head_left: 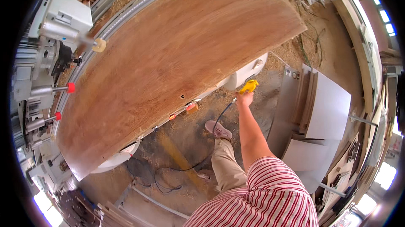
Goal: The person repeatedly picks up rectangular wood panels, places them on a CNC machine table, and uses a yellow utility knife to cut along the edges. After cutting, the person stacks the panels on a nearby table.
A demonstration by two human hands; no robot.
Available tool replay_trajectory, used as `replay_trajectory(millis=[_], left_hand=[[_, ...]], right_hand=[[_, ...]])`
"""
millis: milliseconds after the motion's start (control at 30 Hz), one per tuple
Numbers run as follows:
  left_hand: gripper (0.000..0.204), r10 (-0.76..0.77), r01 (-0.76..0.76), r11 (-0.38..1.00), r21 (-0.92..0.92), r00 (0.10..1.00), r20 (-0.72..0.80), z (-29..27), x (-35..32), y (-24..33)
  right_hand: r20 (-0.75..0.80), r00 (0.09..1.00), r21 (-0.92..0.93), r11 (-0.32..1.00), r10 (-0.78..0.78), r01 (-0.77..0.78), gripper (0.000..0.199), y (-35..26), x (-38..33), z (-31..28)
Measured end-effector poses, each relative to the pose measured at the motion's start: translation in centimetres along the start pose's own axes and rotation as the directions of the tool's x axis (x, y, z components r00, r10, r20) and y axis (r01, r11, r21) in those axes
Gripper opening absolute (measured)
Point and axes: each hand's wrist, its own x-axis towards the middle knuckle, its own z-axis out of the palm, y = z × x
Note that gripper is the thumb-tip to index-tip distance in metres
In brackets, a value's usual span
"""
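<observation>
The right hand (pixel 244 98) is closed around a yellow handheld tool (pixel 250 85), with the tool's head sticking out past the fist toward one o'clock. How each finger sits is too small to make out. The left hand is out of view. The arm reaches away almost straight from about five o'clock, which probably keeps the tool clear of the body. The tool sits beside the near edge of a broad wooden panel (pixel 181 58), over the floor side rather than over the board.

A dark hose (pixel 223 112) joins the tool at a metallic fitting and drops toward seven o'clock, past a pinkish shoe (pixel 219 129); hanging slack like this, it likely lets the hand move freely.

The panel spreads from eight to twelve o'clock of the hand, flat and reddish brown with streaky grain, and has a small dark hole (pixel 182 97) near its near edge. A rounded white casing (pixel 249 70) juts from under it at twelve, seemingly part of what bears it. Toward nine, along the far end, stand grey metal machine parts with smooth rods tipped by red caps (pixel 70 88) and a cream roller-like piece (pixel 99 45).

At three o'clock, stiff pale sheets (pixel 331 104) stand stacked at a slant, probably to save room. Crumbly sawdust (pixel 276 71) litters the floor at two.
</observation>
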Motion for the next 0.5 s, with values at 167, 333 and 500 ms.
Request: replay_trajectory(millis=[167, 333, 500], left_hand=[[0.027, -0.001, 0.004, 0.998, -0.07, 0.999, 0.041, 0.9, -4.8, -3.1], [0.029, -0.01, 0.016, 0.963, -0.27, 1.0, 0.023, 9.5, -14.0, -10.1], [0.031, -0.041, 0.03, 0.807, -0.589, 0.999, -0.005, 17.9, -16.8, -13.6]], right_hand=[[0.311, 0.937, 0.148, 0.982, -0.157, 0.115, 0.034, 6.8, 11.2, 3.2], [0.574, 0.799, 0.082, 0.983, -0.18, 0.162, 0.026, 5.4, 8.6, -0.2], [0.793, 0.609, -0.113, 0.984, 0.007, 0.136, 0.026, 10.2, 7.3, -2.4]])
